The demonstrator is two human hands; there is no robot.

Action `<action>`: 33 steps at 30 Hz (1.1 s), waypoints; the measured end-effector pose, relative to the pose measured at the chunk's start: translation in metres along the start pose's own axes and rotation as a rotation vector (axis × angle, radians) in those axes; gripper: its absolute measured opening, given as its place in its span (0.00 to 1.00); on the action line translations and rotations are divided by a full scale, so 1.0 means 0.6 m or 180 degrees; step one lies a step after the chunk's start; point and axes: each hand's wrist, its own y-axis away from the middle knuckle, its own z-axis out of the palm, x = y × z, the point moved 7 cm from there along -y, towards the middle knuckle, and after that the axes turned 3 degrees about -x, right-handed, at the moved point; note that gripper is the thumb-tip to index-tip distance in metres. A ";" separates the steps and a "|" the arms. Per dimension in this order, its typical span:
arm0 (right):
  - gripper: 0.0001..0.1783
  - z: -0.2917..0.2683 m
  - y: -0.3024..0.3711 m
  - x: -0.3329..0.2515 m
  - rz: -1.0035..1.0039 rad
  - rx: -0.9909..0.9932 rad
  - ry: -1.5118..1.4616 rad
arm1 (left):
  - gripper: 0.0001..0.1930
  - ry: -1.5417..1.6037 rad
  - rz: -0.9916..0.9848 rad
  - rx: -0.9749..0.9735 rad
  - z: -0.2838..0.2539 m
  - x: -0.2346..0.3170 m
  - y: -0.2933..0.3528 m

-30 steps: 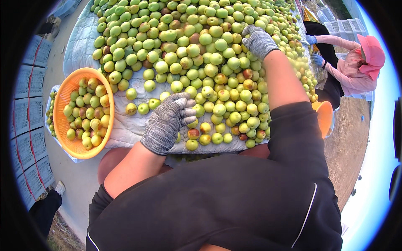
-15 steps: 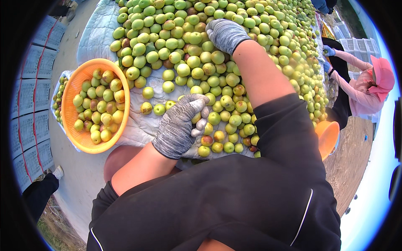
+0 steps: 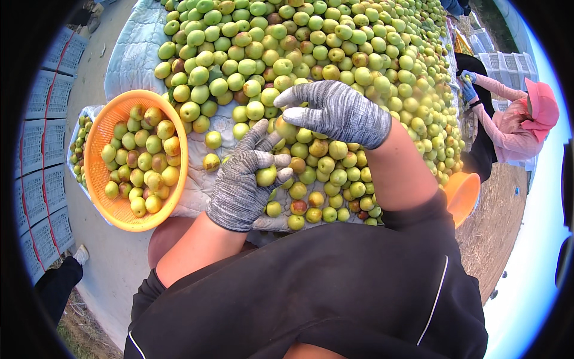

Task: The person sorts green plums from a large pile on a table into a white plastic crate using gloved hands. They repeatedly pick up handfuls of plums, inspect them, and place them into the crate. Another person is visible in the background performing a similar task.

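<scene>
My left hand [image 3: 242, 182], in a grey knit glove with pale fingertips, holds a yellow-green jujube [image 3: 266, 175] in its curled fingers; the upper fingers stretch outward. Close above it is my right hand [image 3: 338, 110], gloved the same way, palm down, with curved fingers. Another jujube [image 3: 286, 127], brownish yellow, shows just under the right thumb, between the two hands; the back of the hand hides most of that grip. Around and beyond both hands spreads a large heap of green jujubes [image 3: 382, 66], some with brown-red patches.
An orange basket [image 3: 97, 179] of jujubes stands at left on a pale quilted sheet [image 3: 134, 57]. Stacked light crates [image 3: 48, 143] with red straps line the far left. Another orange basket [image 3: 463, 194] is at right, near a person in pink [image 3: 514, 134] working with blue gloves.
My right hand has come back from the far part of the heap toward my left hand. My left fingers have partly unfolded, showing the jujube in them.
</scene>
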 end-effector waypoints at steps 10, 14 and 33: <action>0.20 -0.062 -0.255 0.146 0.1472 -0.0185 0.2564 | 0.21 -0.0155 -0.0271 -0.0261 -0.005 -0.013 -0.008; 0.22 -0.054 -0.209 0.146 0.1828 -0.0411 0.2370 | 0.21 -0.0191 -0.0451 -0.0141 -0.008 -0.020 -0.008; 0.13 -0.162 -0.202 0.140 0.0396 0.2066 0.0828 | 0.39 0.1615 -0.0279 -0.1206 0.007 0.022 -0.028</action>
